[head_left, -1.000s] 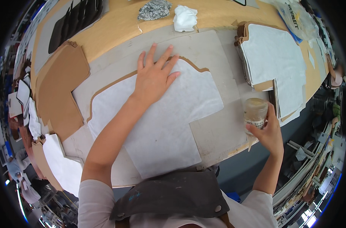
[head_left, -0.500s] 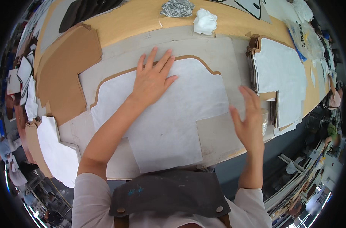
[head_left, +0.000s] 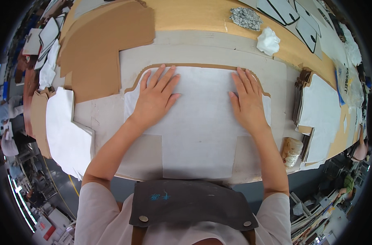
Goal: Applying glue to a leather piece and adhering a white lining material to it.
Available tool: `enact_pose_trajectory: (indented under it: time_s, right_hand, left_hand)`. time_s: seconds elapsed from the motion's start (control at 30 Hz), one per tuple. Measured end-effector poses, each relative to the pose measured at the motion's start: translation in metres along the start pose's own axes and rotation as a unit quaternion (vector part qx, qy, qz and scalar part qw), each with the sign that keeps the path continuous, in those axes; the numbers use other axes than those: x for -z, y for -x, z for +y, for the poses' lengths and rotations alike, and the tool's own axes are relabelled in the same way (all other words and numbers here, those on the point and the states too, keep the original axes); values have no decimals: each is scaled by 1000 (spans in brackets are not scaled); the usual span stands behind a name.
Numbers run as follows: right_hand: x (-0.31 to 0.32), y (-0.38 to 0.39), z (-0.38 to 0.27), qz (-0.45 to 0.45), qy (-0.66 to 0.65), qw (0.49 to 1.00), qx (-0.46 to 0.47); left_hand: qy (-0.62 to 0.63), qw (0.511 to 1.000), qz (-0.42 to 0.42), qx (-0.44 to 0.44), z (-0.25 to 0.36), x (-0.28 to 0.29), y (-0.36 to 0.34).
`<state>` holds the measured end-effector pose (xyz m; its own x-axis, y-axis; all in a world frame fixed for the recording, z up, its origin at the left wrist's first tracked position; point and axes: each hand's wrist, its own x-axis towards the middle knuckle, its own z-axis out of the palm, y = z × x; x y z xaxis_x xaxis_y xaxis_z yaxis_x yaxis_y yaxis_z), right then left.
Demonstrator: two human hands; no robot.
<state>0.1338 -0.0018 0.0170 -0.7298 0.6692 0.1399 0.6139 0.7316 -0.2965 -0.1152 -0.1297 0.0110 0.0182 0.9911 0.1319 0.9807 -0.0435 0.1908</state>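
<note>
My left hand (head_left: pixel 152 101) and right hand (head_left: pixel 249 104) rest, fingers apart, on the white sheet (head_left: pixel 200 122), probably light and limp, best grasped toward the near edge of the bench (head_left: pixel 186 19).

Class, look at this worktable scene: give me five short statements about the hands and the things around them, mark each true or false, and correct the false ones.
1. The left hand lies palm down on the large white sheet. True.
2. The right hand is holding the jar. False: it rests on the white sheet, and the jar sits beside the stack on the right.
3. A brown edge shows along the far side of the white sheet. True.
4. The crumpled white wad lies between the two hands. False: it lies beyond them, near the speckled grey lump.
5. Brown pieces lie left of the white sheet. True.
</note>
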Motion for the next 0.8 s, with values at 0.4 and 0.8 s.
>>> enact_pose_trajectory:
  time_s: [0.4,0.8]
  right_hand:
    - [10,20,18,10,10,998,-57]
    - [22,32,21,11,-21,996,-88]
  left_hand:
    - [7,995,46,94,-27,9,39]
    - [57,991,29,115,-25,22,58]
